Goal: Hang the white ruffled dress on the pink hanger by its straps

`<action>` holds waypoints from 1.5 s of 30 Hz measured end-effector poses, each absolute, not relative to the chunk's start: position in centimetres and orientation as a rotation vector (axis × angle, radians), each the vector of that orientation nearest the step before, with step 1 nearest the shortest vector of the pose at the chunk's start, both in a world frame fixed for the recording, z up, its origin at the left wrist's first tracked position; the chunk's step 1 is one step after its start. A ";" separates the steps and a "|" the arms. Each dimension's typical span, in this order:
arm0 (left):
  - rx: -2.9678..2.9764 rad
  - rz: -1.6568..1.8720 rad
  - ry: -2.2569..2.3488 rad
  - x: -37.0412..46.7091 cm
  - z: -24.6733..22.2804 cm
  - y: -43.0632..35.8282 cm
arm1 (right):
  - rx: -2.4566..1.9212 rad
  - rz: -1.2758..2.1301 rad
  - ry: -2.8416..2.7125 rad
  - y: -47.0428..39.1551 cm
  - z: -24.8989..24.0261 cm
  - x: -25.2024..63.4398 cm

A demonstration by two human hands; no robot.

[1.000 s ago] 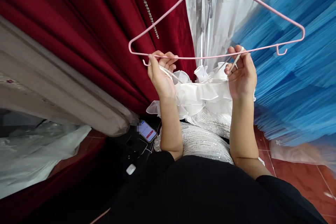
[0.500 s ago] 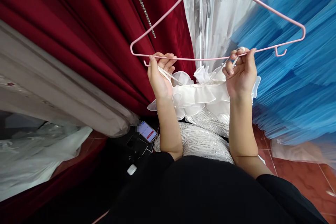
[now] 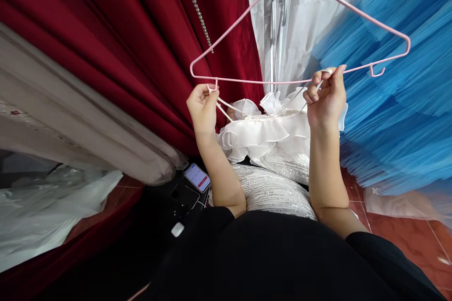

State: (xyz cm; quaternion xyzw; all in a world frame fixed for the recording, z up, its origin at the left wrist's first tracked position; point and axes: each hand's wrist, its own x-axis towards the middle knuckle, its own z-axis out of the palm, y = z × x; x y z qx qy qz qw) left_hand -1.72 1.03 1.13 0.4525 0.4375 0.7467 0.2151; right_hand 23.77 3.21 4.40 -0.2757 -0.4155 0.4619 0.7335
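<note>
A pink clothes hanger [image 3: 243, 80] spans the upper middle of the view, its bottom bar roughly level. Below it hangs a white dress [image 3: 261, 134] with a ruffled top and a sequinned skirt. My left hand [image 3: 204, 108] is closed in a pinch on a thin white strap [image 3: 224, 110] of the dress, right at the small hook [image 3: 216, 83] on the hanger's left end. My right hand [image 3: 326, 94] is closed on the hanger's bottom bar. Another white strap [image 3: 319, 85] runs through its fingers.
Red curtain [image 3: 141, 56] hangs on the left, blue tulle [image 3: 391, 103] on the right. A lit phone [image 3: 197, 178] and a white earbud case [image 3: 177, 229] lie on a black surface at lower left. Reddish floor tiles [image 3: 399, 244] show at lower right.
My left hand has left the hanger's bottom bar and moved slightly left and down to the hook, pinching the strap there. The hanger's left end has shifted right; my right hand has barely moved.
</note>
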 end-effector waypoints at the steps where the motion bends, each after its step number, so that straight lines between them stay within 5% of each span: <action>1: 1.248 2.061 1.228 -2.0 1.0 1.0 | -0.626 1.004 -0.922 3.2 4.4 23.8; 45: 0.702 2.350 0.862 -1.3 1.3 1.5 | -0.620 1.107 -0.987 4.0 3.9 25.1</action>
